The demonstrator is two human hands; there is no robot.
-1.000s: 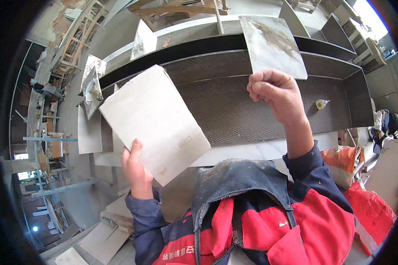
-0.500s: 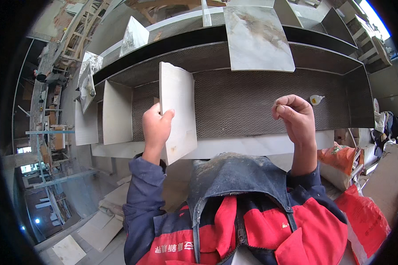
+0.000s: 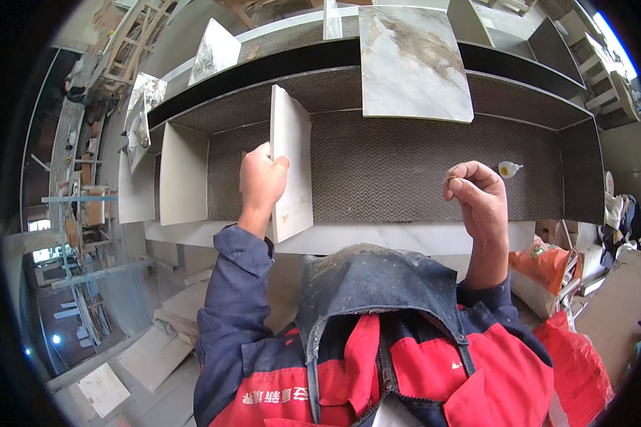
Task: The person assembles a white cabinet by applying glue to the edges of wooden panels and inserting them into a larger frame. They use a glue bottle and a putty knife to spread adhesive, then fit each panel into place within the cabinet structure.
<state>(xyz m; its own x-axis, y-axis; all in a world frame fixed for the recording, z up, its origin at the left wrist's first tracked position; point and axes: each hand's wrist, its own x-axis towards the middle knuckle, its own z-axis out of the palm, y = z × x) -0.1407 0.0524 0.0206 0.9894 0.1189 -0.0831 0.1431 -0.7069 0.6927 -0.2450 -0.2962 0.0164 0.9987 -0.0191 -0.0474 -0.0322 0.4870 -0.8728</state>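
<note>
My left hand (image 3: 261,183) is closed round a pale tile panel (image 3: 292,171) and holds it on edge, close to upright, over the long grey box frame (image 3: 399,171). A similar pale panel (image 3: 185,174) stands across the frame farther left. My right hand (image 3: 479,191) hovers over the frame's right half with thumb and fingers pinched together; whatever they hold, if anything, is too small to make out. A small white bottle (image 3: 509,169) with a pointed tip and a yellow label lies just beyond it on the ribbed inner surface.
A marbled slab (image 3: 414,64) lies across the frame's far wall. More marbled pieces (image 3: 216,51) stand at the far left. Orange and red bags (image 3: 541,267) sit at the right, and loose tiles (image 3: 103,390) lie on the floor at lower left.
My left hand has moved the pale panel away from me and slightly right, turning it more edge-on. My right hand stays pinched in nearly the same place.
</note>
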